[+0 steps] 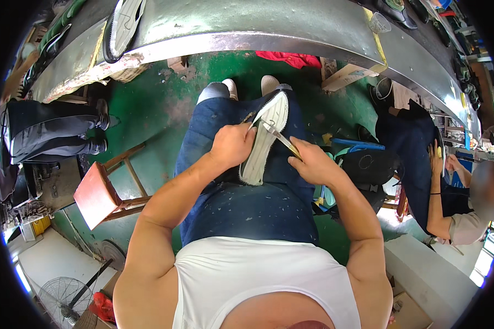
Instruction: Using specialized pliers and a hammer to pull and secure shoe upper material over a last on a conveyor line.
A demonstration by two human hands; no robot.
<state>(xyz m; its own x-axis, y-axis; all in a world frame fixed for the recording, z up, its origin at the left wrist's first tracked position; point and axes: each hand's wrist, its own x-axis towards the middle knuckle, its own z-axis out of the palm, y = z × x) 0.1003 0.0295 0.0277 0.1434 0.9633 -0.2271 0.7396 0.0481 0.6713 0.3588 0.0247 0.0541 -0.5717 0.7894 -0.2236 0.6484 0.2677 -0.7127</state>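
Note:
A shoe (258,159) lies over my lap with its pale, lined underside up and a stitched-looking rim, toe pointing away from me. My left hand (232,145) is closed at its left edge, fingertips pinched against the rim; a thin brownish thing sticks up beside them, too small to name. In my right hand (314,161) is a slim metal hand tool (281,137) with a yellowish handle. Its bright end rests on or just over the middle of the underside, close to my left fingertips; its exact kind does not show. Beneath lies my dark blue apron (247,211), speckled with pale scraps.
A metal-topped bench (214,19) curves across the front, with a similar shoe (125,30) at its left. A wooden stool (101,194) stands left, a fan (66,296) lower left. At right is a black bag-like thing (368,164) and another person (461,197); someone's legs (55,131) show left.

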